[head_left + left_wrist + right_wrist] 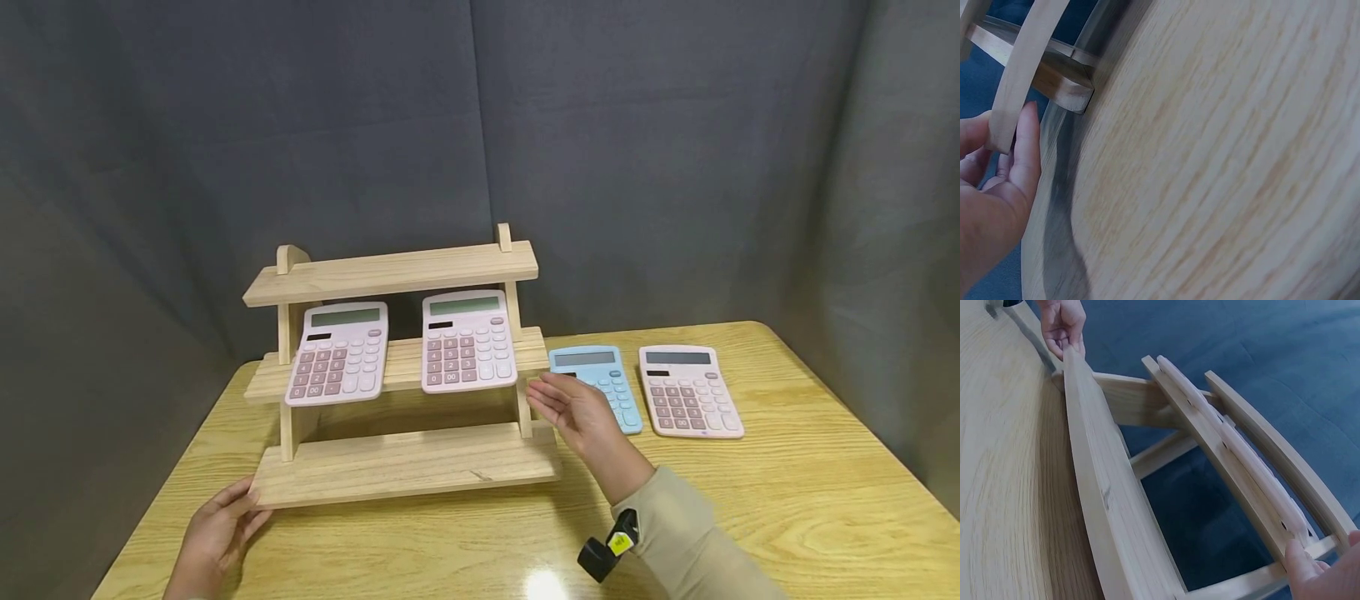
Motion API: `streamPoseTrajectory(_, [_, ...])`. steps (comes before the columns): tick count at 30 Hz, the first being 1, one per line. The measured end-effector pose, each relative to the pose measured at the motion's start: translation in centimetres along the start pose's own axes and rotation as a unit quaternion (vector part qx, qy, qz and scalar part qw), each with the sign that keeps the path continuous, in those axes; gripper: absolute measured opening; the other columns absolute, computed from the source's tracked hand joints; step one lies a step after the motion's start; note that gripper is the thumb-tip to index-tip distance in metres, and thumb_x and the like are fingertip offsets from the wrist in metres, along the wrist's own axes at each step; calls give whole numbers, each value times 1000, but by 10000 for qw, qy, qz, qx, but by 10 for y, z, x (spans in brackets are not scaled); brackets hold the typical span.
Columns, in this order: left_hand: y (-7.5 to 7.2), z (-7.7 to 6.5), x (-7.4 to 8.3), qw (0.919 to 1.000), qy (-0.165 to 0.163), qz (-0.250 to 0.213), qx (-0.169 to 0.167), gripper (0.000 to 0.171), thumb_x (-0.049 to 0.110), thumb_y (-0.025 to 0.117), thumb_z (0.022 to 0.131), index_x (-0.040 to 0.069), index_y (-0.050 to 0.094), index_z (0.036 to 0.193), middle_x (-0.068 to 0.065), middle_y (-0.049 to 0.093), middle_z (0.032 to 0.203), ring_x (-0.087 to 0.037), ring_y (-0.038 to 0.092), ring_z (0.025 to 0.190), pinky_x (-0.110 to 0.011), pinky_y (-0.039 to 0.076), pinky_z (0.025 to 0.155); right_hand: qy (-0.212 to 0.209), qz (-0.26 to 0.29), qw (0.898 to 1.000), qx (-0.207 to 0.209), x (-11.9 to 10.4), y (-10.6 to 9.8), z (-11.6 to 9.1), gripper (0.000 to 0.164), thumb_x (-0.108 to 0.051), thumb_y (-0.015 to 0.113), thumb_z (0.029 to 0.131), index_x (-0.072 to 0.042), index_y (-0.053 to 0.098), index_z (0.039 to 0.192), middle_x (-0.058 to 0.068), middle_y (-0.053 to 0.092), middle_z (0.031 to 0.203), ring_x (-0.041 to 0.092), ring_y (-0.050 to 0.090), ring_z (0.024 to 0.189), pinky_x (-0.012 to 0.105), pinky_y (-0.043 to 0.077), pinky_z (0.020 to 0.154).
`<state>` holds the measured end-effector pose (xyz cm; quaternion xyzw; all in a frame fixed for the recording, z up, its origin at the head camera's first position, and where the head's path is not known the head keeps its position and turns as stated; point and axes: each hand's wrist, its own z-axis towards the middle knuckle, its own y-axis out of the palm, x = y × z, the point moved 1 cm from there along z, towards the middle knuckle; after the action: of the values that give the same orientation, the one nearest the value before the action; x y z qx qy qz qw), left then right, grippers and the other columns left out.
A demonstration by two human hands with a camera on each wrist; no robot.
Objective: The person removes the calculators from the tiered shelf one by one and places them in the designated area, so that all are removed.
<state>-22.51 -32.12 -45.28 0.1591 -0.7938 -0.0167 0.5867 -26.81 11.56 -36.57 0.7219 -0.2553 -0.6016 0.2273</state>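
A three-tier wooden display rack [405, 462] stands near the back of the table. Two pink calculators, a left one [337, 354] and a right one [468, 342], lean back on its middle shelf. My left hand [217, 529] pinches the left end of the bottom shelf between thumb and fingers, which the left wrist view shows up close at the board's end [1007, 119]. At the rack's right side, my right hand [577, 412] has its fingers extended beside the upright. In the right wrist view its thumb [1300, 569] is right at the middle shelf's end, near a calculator's edge.
On the table right of the rack lie a blue calculator [630, 408], partly covered by my right hand, and another pink calculator [690, 392]. A dark grey curtain [637, 167] hangs behind the wooden table [817, 467]. The rack's top shelf [397, 271] juts above the calculators.
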Motion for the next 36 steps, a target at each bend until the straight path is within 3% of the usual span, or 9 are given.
streamPoseTrajectory(4, [-1, 1, -1, 10000, 41, 36, 52, 28, 3, 47, 89, 27, 56, 78, 11, 52, 79, -4, 56, 77, -24, 46, 83, -6, 8, 10000, -85, 6, 7, 3, 9, 3, 45, 87, 6, 53, 90, 14, 60, 82, 24, 59, 83, 36, 44, 86])
streamPoseTrajectory(8, [1, -1, 0, 10000, 25, 13, 37, 28, 1, 43, 90, 25, 54, 80, 9, 53, 79, -6, 56, 76, -24, 47, 81, 25, -17, 9999, -149, 12, 12, 5, 12, 4, 45, 86, 3, 56, 82, 14, 60, 79, 21, 60, 75, 36, 45, 84])
streamPoseTrajectory(18, [0, -2, 1, 9999, -3, -114, 54, 30, 3, 47, 88, 29, 57, 76, 10, 54, 80, -4, 56, 77, -23, 46, 83, 83, -317, 9995, -32, 21, 25, 12, 6, 2, 47, 86, 4, 50, 90, 12, 59, 78, 23, 59, 78, 35, 46, 84])
streamPoseTrajectory(24, [2, 0, 0, 10000, -4, -18, 65, 17, 4, 50, 88, 21, 50, 92, 11, 52, 83, -5, 56, 79, -24, 45, 84, 17, -244, 9997, 61, 25, 29, 16, 3, 2, 47, 86, 4, 49, 84, 8, 55, 70, 20, 58, 71, 32, 49, 79])
streamPoseTrajectory(30, [1, -1, -1, 10000, 9, -13, 54, 24, 4, 49, 88, 27, 55, 82, 10, 52, 82, -7, 56, 78, -25, 46, 83, -65, -149, 9998, 137, 27, 33, 16, 6, 5, 44, 86, 4, 47, 82, 8, 55, 67, 17, 58, 67, 30, 50, 77])
streamPoseTrajectory(36, [0, -1, 0, 10000, 24, -8, 46, 22, 4, 47, 88, 25, 53, 85, 11, 52, 82, -5, 56, 78, -24, 46, 83, -140, 27, 9994, 328, 29, 36, 15, 11, 7, 46, 85, 1, 47, 77, 10, 54, 70, 17, 57, 67, 30, 50, 77])
